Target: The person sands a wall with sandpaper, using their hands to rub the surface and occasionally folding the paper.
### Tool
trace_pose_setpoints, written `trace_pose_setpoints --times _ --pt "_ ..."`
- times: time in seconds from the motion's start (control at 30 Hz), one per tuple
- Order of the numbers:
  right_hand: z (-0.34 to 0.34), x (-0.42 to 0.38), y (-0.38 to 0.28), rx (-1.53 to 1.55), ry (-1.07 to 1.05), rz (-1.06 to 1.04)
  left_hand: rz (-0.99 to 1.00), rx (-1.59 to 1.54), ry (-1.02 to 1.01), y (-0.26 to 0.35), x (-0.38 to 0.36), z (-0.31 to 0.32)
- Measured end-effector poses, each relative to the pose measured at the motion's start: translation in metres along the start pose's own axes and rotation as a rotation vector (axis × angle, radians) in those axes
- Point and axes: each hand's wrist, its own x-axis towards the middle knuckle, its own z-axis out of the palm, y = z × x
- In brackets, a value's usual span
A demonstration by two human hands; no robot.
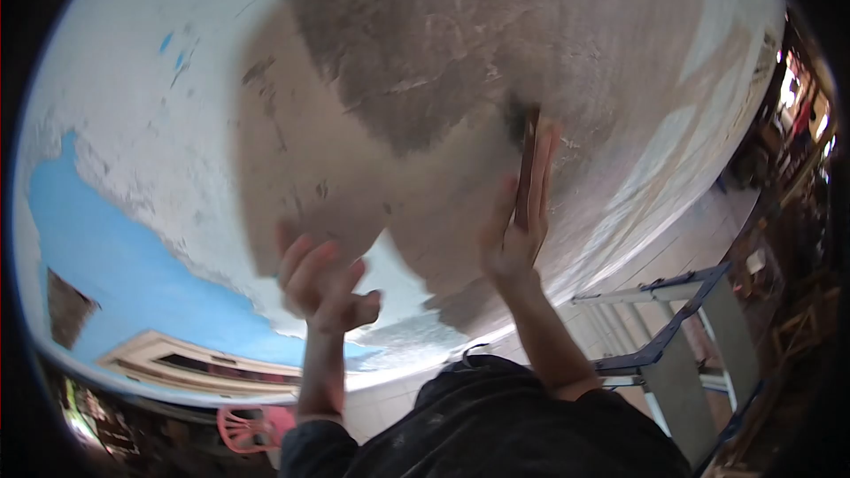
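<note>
My right hand (pixel 522 235) is wrapped round a slim brown tool (pixel 529 159), seen nearly edge-on, its far end up at the wall. Its exact kind cannot be told. The wall (pixel 416 181) there is a mottled grey-brown area, with a darker rough patch above and a dark blurred shadow by the tool's end. To the left, my left hand (pixel 326 279) is raised before the wall with bent, parted fingers, slightly blurred and holding nothing. Pale whitish coating surrounds the brown area, and blue paint (pixel 142 230) shows at the lower left.
A grey stepladder with blue edges (pixel 660 345) stands at the lower right on a tiled floor (pixel 708 221). A pink plastic chair (pixel 252 427) is at the lower left, below a cream-framed opening (pixel 195 361). Cluttered wooden items (pixel 797 327) line the far right.
</note>
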Motion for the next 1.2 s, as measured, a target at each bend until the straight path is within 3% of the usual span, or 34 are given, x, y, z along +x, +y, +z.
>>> trace_pose_setpoints --times 0.07,0.23,0.37,0.53,0.73,0.93,1.2 --pt "0.003 0.022 -0.005 -0.201 -0.006 0.003 -0.057 0.173 0.156 -0.008 -0.01 -0.003" --pt "0.029 0.017 -0.015 -0.438 -0.012 0.082 0.016 0.307 0.231 -0.013 -0.015 0.0" --pt "0.031 -0.005 -0.01 -0.449 -0.103 0.014 0.023 0.321 0.236 -0.014 -0.019 0.003" --pt "0.02 0.068 -0.024 -0.459 -0.066 -0.013 0.019 0.252 0.266 -0.02 -0.022 0.005" --pt "0.032 -0.01 -0.01 -0.479 -0.112 -0.043 0.007 0.249 0.244 -0.02 -0.025 0.004" --pt "0.017 0.054 -0.015 -0.494 -0.07 -0.036 -0.03 0.21 0.25 -0.018 -0.025 0.002" --pt "0.025 -0.011 -0.008 -0.434 -0.132 -0.016 -0.029 0.203 0.243 -0.018 -0.025 0.003"
